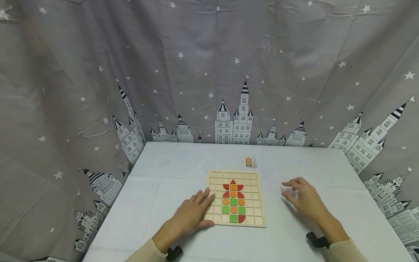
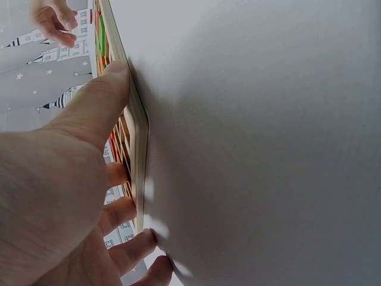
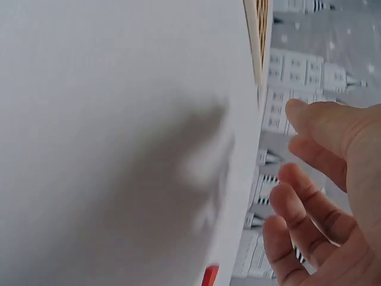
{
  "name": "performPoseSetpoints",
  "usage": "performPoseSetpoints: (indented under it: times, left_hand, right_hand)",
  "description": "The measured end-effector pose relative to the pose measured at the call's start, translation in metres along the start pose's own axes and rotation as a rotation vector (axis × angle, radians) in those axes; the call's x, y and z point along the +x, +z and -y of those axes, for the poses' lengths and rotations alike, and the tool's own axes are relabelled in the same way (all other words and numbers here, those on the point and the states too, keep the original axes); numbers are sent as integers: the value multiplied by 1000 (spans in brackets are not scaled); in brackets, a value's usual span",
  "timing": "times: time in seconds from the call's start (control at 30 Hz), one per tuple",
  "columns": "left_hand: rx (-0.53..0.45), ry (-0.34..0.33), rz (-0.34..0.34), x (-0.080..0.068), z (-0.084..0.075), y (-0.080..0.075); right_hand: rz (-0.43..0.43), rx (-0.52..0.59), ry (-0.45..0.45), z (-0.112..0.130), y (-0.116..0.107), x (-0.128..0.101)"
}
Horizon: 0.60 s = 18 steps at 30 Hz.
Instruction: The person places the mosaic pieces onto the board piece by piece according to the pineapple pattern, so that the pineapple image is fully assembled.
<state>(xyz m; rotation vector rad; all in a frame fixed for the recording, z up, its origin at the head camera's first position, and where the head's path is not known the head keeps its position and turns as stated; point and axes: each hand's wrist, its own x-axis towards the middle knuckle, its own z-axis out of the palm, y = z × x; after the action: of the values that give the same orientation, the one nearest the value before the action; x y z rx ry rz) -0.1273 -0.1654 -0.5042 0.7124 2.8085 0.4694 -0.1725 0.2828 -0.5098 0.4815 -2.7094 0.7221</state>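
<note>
A square wooden grid board (image 1: 252,221) lies on the white table, with red, orange and green flat pieces set in a column pattern. Among them are a green square (image 1: 233,218) and a red quarter-round piece (image 1: 241,218) at the front. My left hand (image 1: 193,213) rests on the board's left side, fingers spread at the edge. In the left wrist view its thumb (image 2: 98,98) lies along the rim near a corner. To the right of the board my right hand (image 1: 307,200) hovers above the table, fingers loosely bent and holding nothing.
A small pattern card (image 1: 248,162) lies behind the board. Low in the right wrist view, a red piece (image 3: 209,275) sits on the table near the right hand. A grey curtain (image 1: 196,72) with castles and stars hangs behind the table.
</note>
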Motion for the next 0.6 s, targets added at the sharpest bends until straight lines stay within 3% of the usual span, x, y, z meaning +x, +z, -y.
performPoseSetpoints:
  times: [0.37,0.6]
  left_hand:
    - [5,8,-3,0,0,0]
    - [4,6,-2,0,1,0]
  right_hand:
    - [110,-32,250,-36,-20,-3]
    - [165,-55,347,-49,-21,-4]
